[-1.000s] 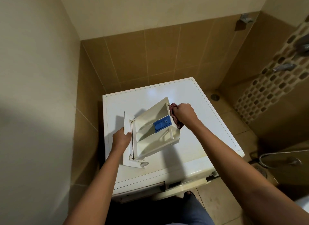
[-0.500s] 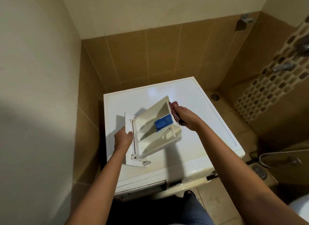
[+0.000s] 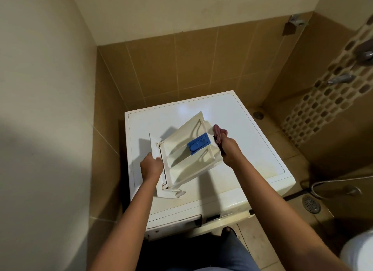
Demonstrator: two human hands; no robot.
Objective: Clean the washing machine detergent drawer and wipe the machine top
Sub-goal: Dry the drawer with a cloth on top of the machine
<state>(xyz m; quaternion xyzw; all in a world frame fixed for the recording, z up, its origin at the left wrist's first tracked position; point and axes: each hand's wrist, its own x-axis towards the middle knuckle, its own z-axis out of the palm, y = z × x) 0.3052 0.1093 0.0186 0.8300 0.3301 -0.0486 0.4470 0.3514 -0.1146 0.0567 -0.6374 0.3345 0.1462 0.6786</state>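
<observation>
Both arms were stretched forward over the washing machine (image 3: 248,133). The hands were kept apart at opposite ends of the one detergent drawer (image 3: 187,161), which was held tilted over the machine's white top with its open compartments turned upward. Whether it touched the top could not be told. The left hand (image 3: 151,166) was curled round the drawer's front panel, over the machine's left side. The right hand (image 3: 230,151) was closed on a single dark reddish cloth (image 3: 219,132), which was pressed against the drawer's right wall. One blue insert (image 3: 198,144) was seated in the drawer. The machine's top was glossy and faintly yellowed toward its right edge. Brown tiled walls (image 3: 181,65) were seen behind the machine, a mosaic strip (image 3: 314,109) with two metal fittings (image 3: 341,79) to its right, and one metal hose (image 3: 333,181) and one round floor drain (image 3: 311,204) beside its front right corner.
</observation>
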